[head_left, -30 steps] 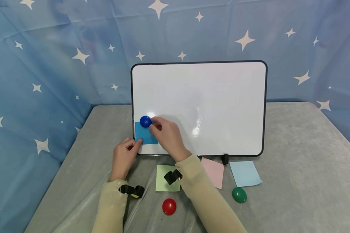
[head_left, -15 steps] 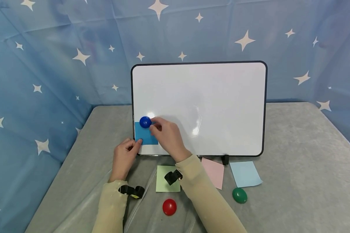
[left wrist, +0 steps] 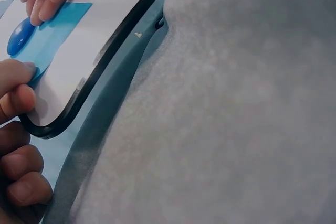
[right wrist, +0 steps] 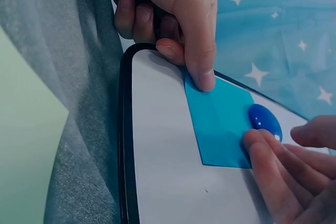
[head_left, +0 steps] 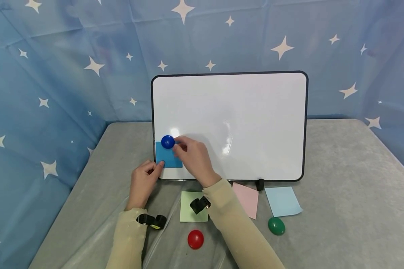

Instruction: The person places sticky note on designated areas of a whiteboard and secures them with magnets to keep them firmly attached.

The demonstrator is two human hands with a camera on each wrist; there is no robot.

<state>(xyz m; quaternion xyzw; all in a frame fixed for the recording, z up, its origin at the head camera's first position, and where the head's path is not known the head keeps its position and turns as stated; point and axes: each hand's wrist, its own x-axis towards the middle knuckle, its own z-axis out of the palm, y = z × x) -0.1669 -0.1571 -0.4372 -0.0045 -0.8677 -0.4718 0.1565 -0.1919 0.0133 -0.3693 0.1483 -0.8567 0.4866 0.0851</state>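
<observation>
A blue sticky note (head_left: 170,160) lies flat on the lower left of the whiteboard (head_left: 235,112). On the note's top edge sits a round blue magnet (head_left: 168,142). My right hand (head_left: 196,158) is at the magnet's right side; its thumb and fingertips hold that edge, as the right wrist view shows from close up. My left hand (head_left: 144,183) grips the note at the board's lower left edge: the thumb presses the note's lower left part, while the other fingers curl by the black frame and are partly hidden.
On the grey-covered table (head_left: 343,194) lie a green note (head_left: 186,215), partly under my right wrist, a pink note (head_left: 247,200) and a light blue note (head_left: 282,201). A red magnet (head_left: 195,239) and a green magnet (head_left: 276,226) lie nearer. A black foot (head_left: 260,184) supports the board.
</observation>
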